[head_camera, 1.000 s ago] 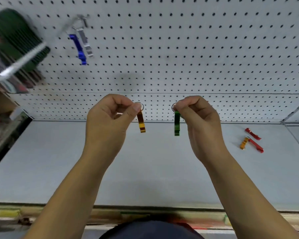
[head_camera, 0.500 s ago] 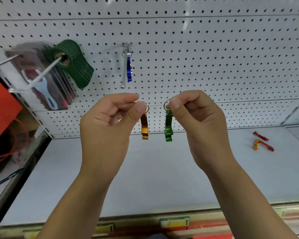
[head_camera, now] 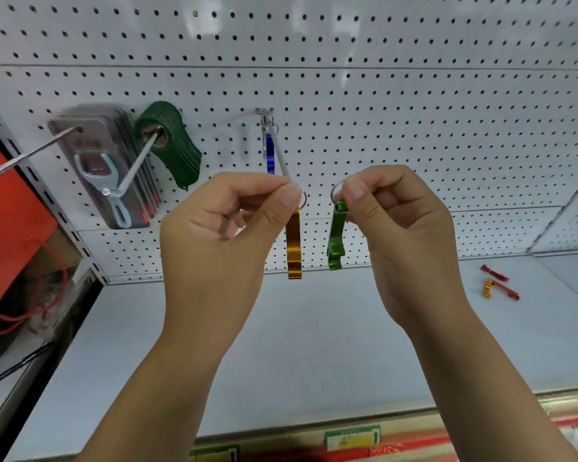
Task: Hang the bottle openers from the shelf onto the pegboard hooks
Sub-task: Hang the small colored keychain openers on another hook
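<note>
Since half a second ago both hands have risen a little toward the pegboard, and the gold opener's ring now sits just below the tip of the silver rod that runs out from the centre hook. I cannot tell whether that rod is the hook's own arm or a silver opener hanging on it.

I see my left hand pinching the ring of the gold bottle opener between thumb and forefinger, with the other fingers curled in. The opener hangs straight down from that pinch. My right hand pinches the ring of the green bottle opener the same way, and it hangs tilted slightly to the left. The two openers are side by side, near each other but not touching, in front of the lower pegboard and above the far edge of the grey shelf.

A blue bottle opener already hangs by its ring on the centre hook, just above my left thumb.

Far right on the shelf lie two red openers and a small gold opener, close together. On the left of the board, packaged openers and a stack of dark green items hang on long hooks. A red bag shows at the left edge.
</note>
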`<state>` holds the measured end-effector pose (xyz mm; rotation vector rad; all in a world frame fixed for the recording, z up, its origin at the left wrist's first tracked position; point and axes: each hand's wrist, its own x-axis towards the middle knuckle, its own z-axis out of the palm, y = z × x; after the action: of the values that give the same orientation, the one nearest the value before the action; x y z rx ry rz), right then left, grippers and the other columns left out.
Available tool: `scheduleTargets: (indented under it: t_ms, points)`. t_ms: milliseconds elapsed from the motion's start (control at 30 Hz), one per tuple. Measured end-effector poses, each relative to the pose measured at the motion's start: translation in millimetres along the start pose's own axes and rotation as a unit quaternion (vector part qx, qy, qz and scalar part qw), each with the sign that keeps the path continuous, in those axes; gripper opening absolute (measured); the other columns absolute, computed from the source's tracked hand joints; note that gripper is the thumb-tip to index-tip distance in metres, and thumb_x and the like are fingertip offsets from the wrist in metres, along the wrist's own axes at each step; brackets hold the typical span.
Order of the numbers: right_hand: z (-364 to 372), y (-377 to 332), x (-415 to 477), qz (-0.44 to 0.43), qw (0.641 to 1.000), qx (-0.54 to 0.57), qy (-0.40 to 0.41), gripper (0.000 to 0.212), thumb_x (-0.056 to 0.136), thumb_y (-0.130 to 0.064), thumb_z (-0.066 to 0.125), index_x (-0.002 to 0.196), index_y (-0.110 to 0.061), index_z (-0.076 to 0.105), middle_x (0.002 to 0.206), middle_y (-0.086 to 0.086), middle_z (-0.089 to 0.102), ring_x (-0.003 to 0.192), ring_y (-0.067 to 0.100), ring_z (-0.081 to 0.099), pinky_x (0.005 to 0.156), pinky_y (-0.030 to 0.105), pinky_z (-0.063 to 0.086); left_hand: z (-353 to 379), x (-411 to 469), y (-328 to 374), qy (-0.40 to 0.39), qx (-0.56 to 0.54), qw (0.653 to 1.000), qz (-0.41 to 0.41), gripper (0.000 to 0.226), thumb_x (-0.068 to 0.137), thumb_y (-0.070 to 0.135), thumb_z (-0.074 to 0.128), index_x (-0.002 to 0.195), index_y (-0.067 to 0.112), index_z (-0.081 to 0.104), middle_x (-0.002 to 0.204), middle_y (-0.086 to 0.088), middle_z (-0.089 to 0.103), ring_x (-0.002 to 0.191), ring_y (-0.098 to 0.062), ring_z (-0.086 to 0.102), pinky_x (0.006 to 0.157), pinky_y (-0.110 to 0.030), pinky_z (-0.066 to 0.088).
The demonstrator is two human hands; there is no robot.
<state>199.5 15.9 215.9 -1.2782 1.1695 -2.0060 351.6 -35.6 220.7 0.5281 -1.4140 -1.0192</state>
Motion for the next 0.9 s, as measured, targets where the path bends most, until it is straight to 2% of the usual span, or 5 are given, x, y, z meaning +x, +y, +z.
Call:
scheduleTargets:
  t_ms: [200,367,467,700,900]
  points:
    - [3,-4,-5,0.0,1.0,-0.016,0.012,0.008,0.08,-0.028,0.075,0.083,-0.023,0.07,0.088,0.009,0.07,0.086,0.022,0.064,0.084,0.035,0.054,3,9,2,-0.04,-0.026,0.997,-0.064,0.007,0.083,0.016,0.076,0.09,0.018,0.075,0.083,-0.003,0.076,0.083,-0.02,0.071,0.08,-0.031,0.059]
    - [4,-5,-10,0.005,0.999,-0.042,0.012,0.005,0.081,-0.028,0.076,0.082,-0.025,0.071,0.089,0.01,0.071,0.087,0.022,0.065,0.086,0.036,0.054,-1,21,6,-0.086,-0.127,0.962,-0.226,0.003,0.075,0.022,0.075,0.075,0.021,0.072,0.074,0.003,0.07,0.074,-0.013,0.062,0.085,-0.042,0.049]
    - [8,-7,-12,0.002,0.999,-0.049,0.001,0.008,0.085,-0.019,0.075,0.081,-0.025,0.071,0.087,0.008,0.07,0.087,0.021,0.064,0.084,0.033,0.052,-3,30,3,-0.084,-0.12,0.96,-0.241,0.014,0.085,0.016,0.071,0.072,0.021,0.071,0.07,0.007,0.068,0.068,-0.009,0.059,0.076,-0.033,0.047]
    - [25,-11,-11,0.004,1.0,-0.026,-0.017,0.007,0.086,-0.016,0.073,0.082,-0.02,0.069,0.085,0.003,0.07,0.085,0.017,0.064,0.081,0.033,0.051,-3,66,-19,-0.071,-0.081,0.957,-0.269,0.004,0.082,0.02,0.079,0.085,0.021,0.076,0.076,0.006,0.069,0.081,-0.015,0.057,0.078,-0.031,0.046]
    - [37,-8,-8,0.045,0.999,0.023,-0.021,0.005,0.085,-0.021,0.072,0.082,-0.024,0.07,0.087,0.006,0.067,0.083,0.019,0.06,0.079,0.03,0.05,-2,94,-35,-0.085,-0.049,0.965,-0.245,0.005,0.081,0.023,0.081,0.086,0.022,0.079,0.075,0.007,0.068,0.076,-0.012,0.058,0.08,-0.03,0.047]
